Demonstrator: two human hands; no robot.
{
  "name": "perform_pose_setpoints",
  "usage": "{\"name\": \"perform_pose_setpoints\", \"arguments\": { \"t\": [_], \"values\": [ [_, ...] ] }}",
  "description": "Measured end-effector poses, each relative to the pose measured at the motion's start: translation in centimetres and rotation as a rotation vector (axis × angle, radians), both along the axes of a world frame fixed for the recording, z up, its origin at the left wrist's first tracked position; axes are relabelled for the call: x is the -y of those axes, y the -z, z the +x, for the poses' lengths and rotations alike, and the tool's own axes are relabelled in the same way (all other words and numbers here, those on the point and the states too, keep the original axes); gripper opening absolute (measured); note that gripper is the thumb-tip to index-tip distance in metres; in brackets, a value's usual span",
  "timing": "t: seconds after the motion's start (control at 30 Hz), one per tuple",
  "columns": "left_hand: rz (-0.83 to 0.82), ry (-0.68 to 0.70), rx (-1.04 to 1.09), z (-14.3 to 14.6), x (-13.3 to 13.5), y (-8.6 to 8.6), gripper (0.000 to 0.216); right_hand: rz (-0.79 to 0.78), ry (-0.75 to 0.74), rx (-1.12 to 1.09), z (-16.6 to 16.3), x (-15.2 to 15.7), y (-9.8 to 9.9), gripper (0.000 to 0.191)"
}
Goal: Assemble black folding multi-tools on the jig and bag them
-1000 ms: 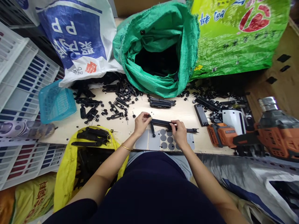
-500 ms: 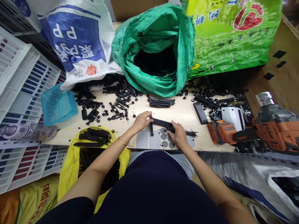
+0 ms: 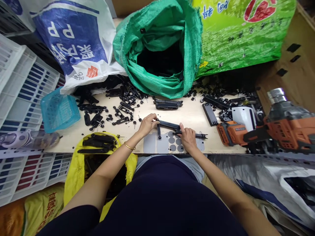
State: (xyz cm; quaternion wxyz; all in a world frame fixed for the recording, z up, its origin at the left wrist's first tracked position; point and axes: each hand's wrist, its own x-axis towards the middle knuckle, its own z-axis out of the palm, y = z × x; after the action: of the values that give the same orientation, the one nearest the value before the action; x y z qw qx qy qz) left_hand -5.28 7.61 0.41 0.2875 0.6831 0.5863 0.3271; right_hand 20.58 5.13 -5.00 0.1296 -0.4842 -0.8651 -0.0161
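Note:
My left hand (image 3: 147, 124) pinches the left end of a long black plastic strip assembly (image 3: 169, 125) lying near the front of the wooden table (image 3: 192, 114). My right hand (image 3: 187, 137) grips the same assembly near its middle, fingers curled over it. Its thin right end (image 3: 201, 135) sticks out past my right hand. Under the hands lies a grey sheet with round grey pads (image 3: 169, 145). A short black arm (image 3: 158, 131) hangs down from the assembly beside my left hand.
Several loose black parts and screws (image 3: 118, 111) litter the table. A green sack (image 3: 159, 52) stands open behind, with blue-white (image 3: 71, 42) and green (image 3: 238, 32) bags beside it. An orange power driver (image 3: 275, 131) lies right, a blue basket (image 3: 59, 109) left, a yellow bag of finished parts (image 3: 98, 144) below.
The view has shifted slightly. My right hand slid a little left along the black assembly and pressed down on it; my left hand stays pinched on its left end.

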Motion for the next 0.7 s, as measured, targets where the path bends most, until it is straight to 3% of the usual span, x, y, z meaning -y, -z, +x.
{"name": "perform_pose_setpoints", "arguments": {
  "t": [0.17, 0.3, 0.43, 0.53, 0.7],
  "values": [
    [-0.083, -0.019, 0.048, -0.4, 0.5, 0.2, 0.019, -0.041, 0.011, -0.005, 0.6, 0.1, -0.9, 0.056],
    [-0.276, -0.170, 0.022, 0.5, 3.4, 0.7, 0.068, -0.019, 0.019, -0.061, -0.2, -0.1, -4.2, 0.054],
    [-0.463, -0.185, -0.054, 2.8, 5.7, 1.1, 0.084, -0.012, -0.200, -0.059, -4.5, -1.8, -6.9, 0.055],
    [-0.509, -0.203, -0.158, 3.8, 5.7, 1.4, 0.079, -0.140, -0.355, 0.055, -7.7, -3.3, -6.5, 0.057],
    [-0.513, -0.187, -0.157, 3.7, 4.9, 1.9, 0.077, -0.213, -0.282, 0.095, -8.2, -3.8, -4.0, 0.069]
  ]
}}
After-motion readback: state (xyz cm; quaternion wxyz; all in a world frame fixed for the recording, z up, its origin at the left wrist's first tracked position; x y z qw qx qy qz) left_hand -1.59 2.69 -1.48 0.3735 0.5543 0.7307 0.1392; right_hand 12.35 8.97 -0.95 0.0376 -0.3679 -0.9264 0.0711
